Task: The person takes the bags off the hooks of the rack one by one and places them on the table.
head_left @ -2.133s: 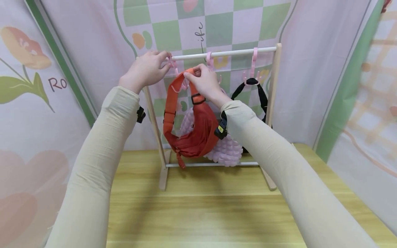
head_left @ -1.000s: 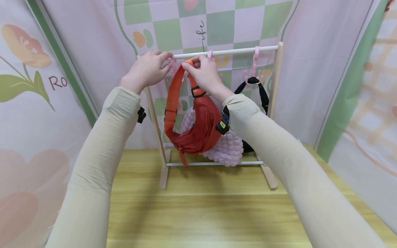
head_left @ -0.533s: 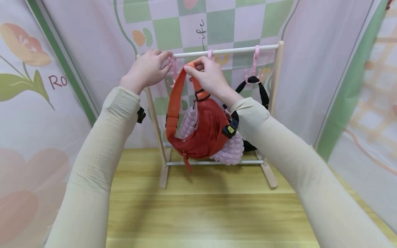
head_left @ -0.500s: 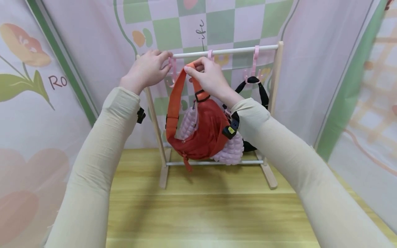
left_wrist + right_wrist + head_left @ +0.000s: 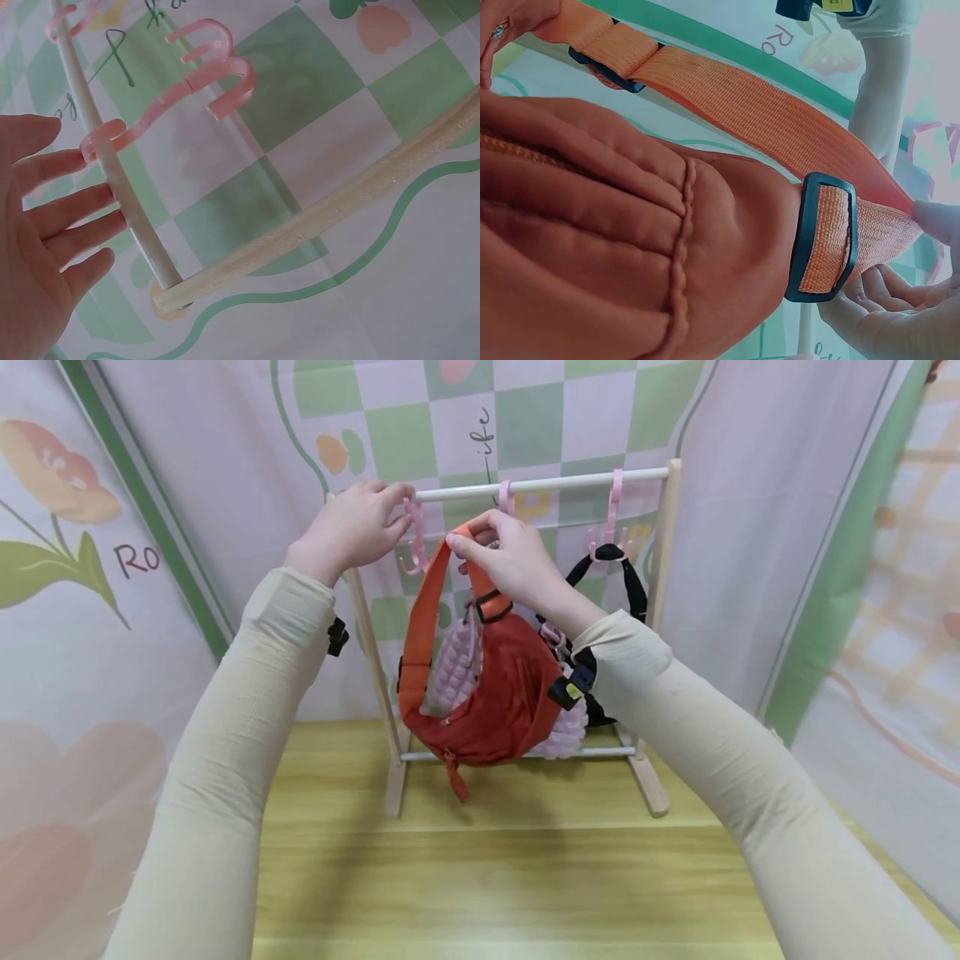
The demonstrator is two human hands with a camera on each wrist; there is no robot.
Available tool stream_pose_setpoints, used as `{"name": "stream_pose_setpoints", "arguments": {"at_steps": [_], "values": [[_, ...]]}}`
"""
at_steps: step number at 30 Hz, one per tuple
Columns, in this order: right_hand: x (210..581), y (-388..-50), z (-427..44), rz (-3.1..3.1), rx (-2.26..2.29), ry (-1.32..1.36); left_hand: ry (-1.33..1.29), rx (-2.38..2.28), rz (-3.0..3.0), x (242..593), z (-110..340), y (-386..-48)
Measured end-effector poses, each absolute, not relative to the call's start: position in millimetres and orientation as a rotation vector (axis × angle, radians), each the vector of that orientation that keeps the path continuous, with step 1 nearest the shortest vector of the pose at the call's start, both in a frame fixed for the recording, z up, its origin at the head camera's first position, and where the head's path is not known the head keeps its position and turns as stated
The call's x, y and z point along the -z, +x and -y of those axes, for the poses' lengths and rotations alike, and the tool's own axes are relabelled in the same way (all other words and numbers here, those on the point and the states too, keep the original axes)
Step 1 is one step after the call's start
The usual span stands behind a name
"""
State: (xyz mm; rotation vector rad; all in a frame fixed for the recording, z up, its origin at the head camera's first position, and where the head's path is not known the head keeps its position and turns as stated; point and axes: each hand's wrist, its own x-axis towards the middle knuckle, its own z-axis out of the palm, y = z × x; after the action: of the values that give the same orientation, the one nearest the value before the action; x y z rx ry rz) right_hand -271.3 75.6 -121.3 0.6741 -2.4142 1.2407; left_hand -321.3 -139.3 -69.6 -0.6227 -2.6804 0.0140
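My right hand (image 5: 521, 560) pinches the top of the orange strap (image 5: 423, 627) of a red waist bag (image 5: 513, 693), which hangs below it in front of the rack. In the right wrist view, a black buckle (image 5: 800, 247) sits on the strap close to the fingertips. My left hand (image 5: 352, 531) is at the left end of the rack's white top rod (image 5: 555, 483). Seen from the left wrist, its extended fingers (image 5: 79, 206) touch the rod, one against the base of a pink hook (image 5: 176, 94). Nothing hangs on that hook.
Behind the red bag hangs a pink quilted bag (image 5: 453, 668), partly hidden. A black strap (image 5: 633, 581) loops over the right pink hook (image 5: 615, 510). The wooden rack (image 5: 663, 560) stands on a wood-grain table (image 5: 480, 877) before a patterned cloth backdrop (image 5: 528, 431).
The red bag's strap was around the left hook; my right hand raised it off, then brought it lower, right and nearer to me. My left hand has stayed at the rod.
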Motion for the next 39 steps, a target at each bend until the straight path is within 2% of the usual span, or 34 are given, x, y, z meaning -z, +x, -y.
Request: {"name": "stream_pose_setpoints", "arguments": {"at_steps": [21,39], "values": [[133,-257,-86,2.419,-1.305,0.706,-0.654,-0.042,2.607,81,147,-307],[146,-253,-88,2.393,-1.309,0.74,-0.74,0.067,2.483,113,161,-284]]}}
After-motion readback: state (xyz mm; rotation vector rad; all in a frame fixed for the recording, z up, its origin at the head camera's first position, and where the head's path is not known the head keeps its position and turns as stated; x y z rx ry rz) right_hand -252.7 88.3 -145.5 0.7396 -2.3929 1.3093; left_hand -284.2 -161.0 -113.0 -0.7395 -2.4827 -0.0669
